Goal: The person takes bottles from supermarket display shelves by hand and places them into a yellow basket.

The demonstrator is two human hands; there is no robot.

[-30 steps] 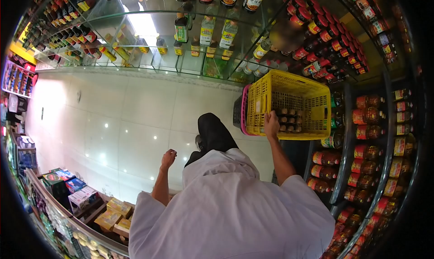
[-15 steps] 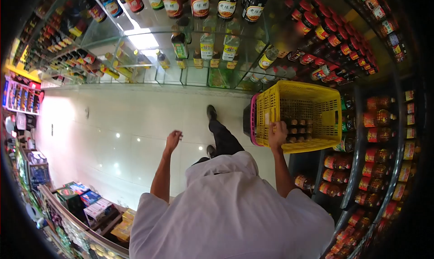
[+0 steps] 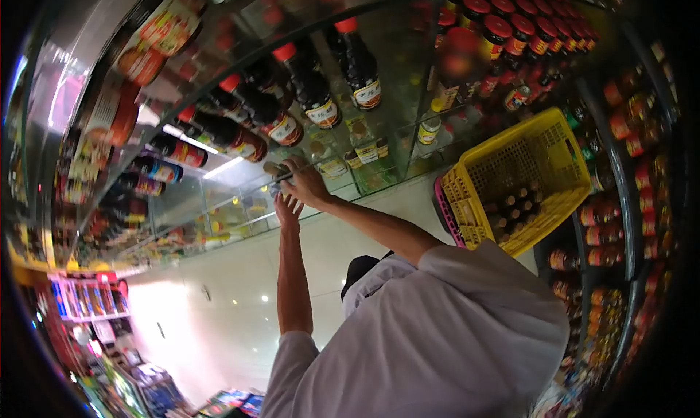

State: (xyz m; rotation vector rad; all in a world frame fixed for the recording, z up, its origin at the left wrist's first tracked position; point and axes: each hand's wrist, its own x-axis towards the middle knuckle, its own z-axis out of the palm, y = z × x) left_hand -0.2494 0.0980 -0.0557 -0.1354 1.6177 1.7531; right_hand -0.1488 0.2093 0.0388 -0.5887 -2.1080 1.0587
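My right hand (image 3: 308, 185) reaches up at the glass shelf front, its fingers closed round a small bottle with a brownish cap (image 3: 275, 169); most of that bottle is hidden. Just below it is my left hand (image 3: 289, 208), fingers apart and pointing up towards the bottle, holding nothing I can see. Clear bottles with yellow labels (image 3: 332, 163) stand on the shelf right of my hands. Above them are dark sauce bottles with red caps (image 3: 313, 90). A yellow plastic crate (image 3: 567, 137) at the right holds several bottles with brown caps (image 3: 519, 203).
Glass shelving (image 3: 394, 112) runs across the top, its edge close to my hands. Red-lidded jars (image 3: 521, 32) fill the upper right. A rack of bottles with red labels (image 3: 601, 236) stands at the right. Pale shiny floor tiles (image 3: 219, 316) lie at lower left.
My right hand has left the crate and moved left and up to the shelf, now with a bottle. My left hand has risen beside it. My view has turned and come nearer the shelves.
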